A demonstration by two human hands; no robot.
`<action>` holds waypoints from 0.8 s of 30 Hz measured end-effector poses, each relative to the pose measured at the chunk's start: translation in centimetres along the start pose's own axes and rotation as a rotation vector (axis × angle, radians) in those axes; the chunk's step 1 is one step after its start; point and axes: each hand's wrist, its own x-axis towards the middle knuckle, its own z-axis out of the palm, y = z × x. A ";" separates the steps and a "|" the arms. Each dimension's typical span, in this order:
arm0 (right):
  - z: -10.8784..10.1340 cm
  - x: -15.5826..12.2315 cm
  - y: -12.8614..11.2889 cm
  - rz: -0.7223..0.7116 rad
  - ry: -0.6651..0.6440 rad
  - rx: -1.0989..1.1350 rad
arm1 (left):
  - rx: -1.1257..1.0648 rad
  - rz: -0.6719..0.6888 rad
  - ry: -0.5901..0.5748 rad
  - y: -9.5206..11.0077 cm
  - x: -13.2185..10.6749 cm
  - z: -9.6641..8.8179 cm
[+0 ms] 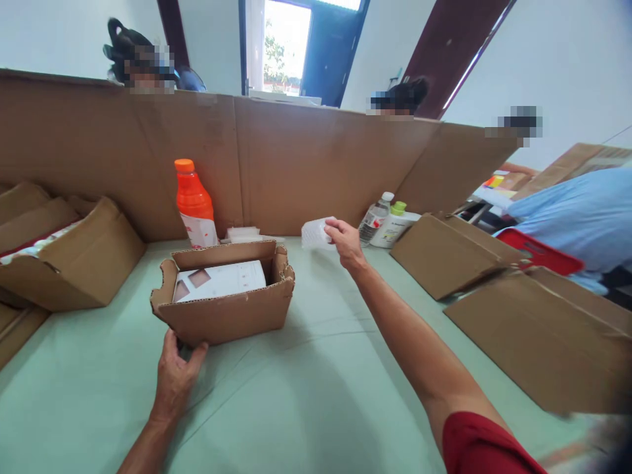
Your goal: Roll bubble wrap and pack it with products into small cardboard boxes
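pinching a clear plastic piece (314, 235) between thumb and fingers, the right hand (346, 245) reaches beyond and to the right of the open cardboard box (234, 317). the piece looks bumpy, like bubble wrap; whether it touches the tabletop (316, 408) is hard to tell. the left hand (176, 375) is at the lower near-left corner of the open cardboard box, its thumb spread away from its fingers; whether they grip the bottom edge cannot be told. inside the open cardboard box lies a white carton (234, 278), with brownish squares printed toward its left end.

just behind the open cardboard box stands an orange bottle (194, 197), with a translucent white item (243, 234) to its right. well to the right of the open cardboard box and farther back are a clear bottle (375, 220) and a white bottle with a green cap (392, 230), side by side. more cardboard boxes (543, 336) lie farther right of it, and a larger carton (99, 263) sits to its left. a cardboard partition (306, 164) runs behind it all.
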 end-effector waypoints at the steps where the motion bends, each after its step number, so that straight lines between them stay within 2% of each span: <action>1: -1.1 -1.2 -0.5 0.010 -0.003 0.011 | -0.012 0.002 -0.002 0.2 0.0 0.0; 4: -3.5 -4.7 -2.0 0.044 -0.025 0.050 | -0.012 0.038 0.047 1.1 -0.5 -0.6; 7: -5.3 -7.9 -3.6 0.073 -0.074 0.147 | 0.117 0.100 0.167 2.6 -2.1 -1.8; 10: -6.8 -11.3 -5.6 0.093 -0.127 0.245 | 0.231 0.267 0.265 4.3 -5.1 -2.4; 12: -7.7 -13.9 -7.2 0.104 -0.142 0.270 | 0.259 0.417 0.248 5.5 -7.5 -2.0; 15: -9.0 -18.1 -9.5 0.095 -0.162 0.255 | 0.252 0.580 0.076 7.5 -10.1 0.0; 18: -10.4 -22.0 -11.7 0.068 -0.204 0.206 | 0.197 0.653 -0.098 10.0 -10.8 2.9; 21: -11.9 -25.0 -13.5 0.055 -0.283 0.166 | 0.044 0.603 -0.245 12.4 -10.0 5.6; 24: -12.9 -26.8 -14.8 0.016 -0.359 0.115 | -0.184 0.408 -0.524 13.7 -9.7 7.3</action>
